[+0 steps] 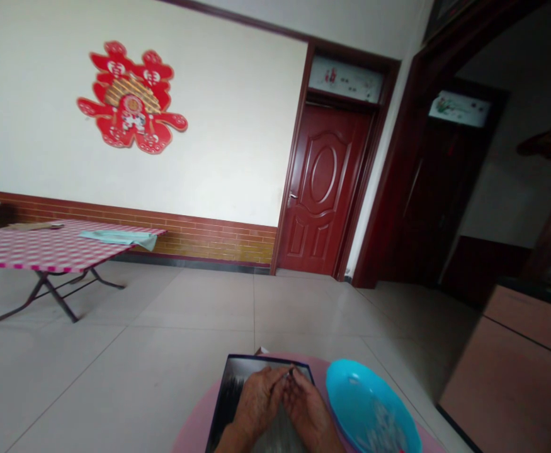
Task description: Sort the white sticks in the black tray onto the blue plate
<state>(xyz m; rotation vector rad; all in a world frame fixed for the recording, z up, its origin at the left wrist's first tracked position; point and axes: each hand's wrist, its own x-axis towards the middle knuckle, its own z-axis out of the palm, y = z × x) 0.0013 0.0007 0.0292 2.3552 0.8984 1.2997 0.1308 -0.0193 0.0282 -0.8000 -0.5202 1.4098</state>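
At the bottom centre, my left hand (257, 401) and my right hand (309, 410) meet over a dark tray (233, 384) lying on a pink round table (194, 428). Both hands have their fingers pinched together on a small thin thing (288, 375) between the fingertips; I cannot make out what it is. A blue plastic bowl (346, 390) with small pale pieces inside stands just right of my right hand.
A folding table with a red-checked cloth (34, 250) stands at the left wall, with a green cloth (119, 237) on it. A red paper ornament (132, 99) hangs on the wall. A red door (322, 189) is shut. A brown cabinet (525, 365) is at right.
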